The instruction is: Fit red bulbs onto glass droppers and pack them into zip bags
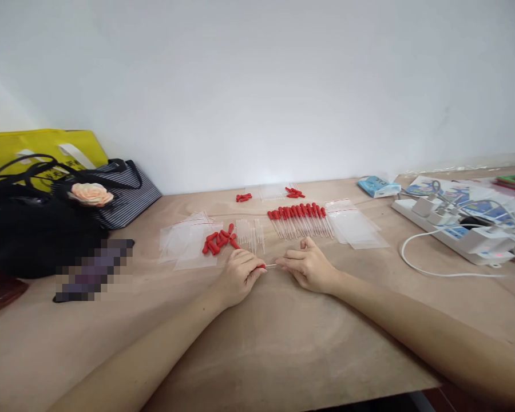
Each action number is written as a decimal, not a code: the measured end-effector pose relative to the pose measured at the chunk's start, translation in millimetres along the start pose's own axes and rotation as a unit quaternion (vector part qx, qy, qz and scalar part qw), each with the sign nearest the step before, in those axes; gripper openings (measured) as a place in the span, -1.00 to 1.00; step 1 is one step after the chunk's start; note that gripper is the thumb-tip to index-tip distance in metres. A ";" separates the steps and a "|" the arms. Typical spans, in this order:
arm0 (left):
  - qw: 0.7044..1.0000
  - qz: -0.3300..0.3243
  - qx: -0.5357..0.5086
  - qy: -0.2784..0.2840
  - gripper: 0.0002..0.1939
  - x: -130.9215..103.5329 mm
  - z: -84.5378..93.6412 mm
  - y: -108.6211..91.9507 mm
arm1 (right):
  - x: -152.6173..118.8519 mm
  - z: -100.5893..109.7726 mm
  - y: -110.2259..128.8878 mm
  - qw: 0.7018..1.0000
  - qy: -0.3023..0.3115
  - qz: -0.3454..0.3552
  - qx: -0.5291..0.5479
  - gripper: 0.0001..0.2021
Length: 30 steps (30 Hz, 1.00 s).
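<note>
Between finger and thumb, my left hand pinches a red rubber bulb, most of it hidden by the fingers. A thin clear dropper tube runs from the bulb to my right hand, whose fingertips are closed on its other end. Just beyond my left hand lie a pile of loose red bulbs and several bare clear tubes. Past my right hand, a row of droppers lies side by side, red bulbs toward the wall.
Clear zip bags lie at left and right. More bulbs and tubes sit near the wall. At right are a power strip with cables and a blue packet; at left, a black bag and striped bag.
</note>
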<state>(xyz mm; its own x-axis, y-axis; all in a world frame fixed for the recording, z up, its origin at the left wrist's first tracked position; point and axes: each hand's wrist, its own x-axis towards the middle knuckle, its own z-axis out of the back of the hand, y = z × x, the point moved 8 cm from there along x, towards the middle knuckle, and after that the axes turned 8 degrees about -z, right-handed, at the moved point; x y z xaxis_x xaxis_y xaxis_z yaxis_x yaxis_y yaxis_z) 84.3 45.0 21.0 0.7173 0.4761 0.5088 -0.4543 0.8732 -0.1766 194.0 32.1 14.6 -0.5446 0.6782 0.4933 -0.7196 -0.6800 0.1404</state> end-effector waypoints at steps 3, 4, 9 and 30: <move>1.000 -0.013 0.002 0.004 -0.80 -0.1 -1.7 -2.1 | 0.8 -0.4 1.2 1.000 -0.005 -0.006 0.012 -0.74; 1.000 -0.015 0.001 0.005 -0.80 0.0 -2.0 -2.7 | 1.2 -0.9 1.8 1.000 -0.006 -0.009 0.019 -0.75; 1.000 -0.020 -0.011 0.015 -0.79 1.1 -2.5 -5.7 | 3.1 -5.4 5.7 0.999 0.002 -0.022 0.050 -0.77; 0.995 0.031 0.085 -0.041 -0.77 -8.7 21.0 18.0 | -2.5 3.9 -21.9 0.991 0.026 -0.128 -0.019 -0.75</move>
<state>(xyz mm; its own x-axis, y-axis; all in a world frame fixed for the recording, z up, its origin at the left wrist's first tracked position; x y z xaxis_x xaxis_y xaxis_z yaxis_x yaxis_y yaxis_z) 58.8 54.4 31.1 0.6429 0.5120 0.5697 -0.5844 0.8087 -0.0673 212.8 44.2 13.6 -0.3629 0.8416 0.4000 -0.8522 -0.4734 0.2229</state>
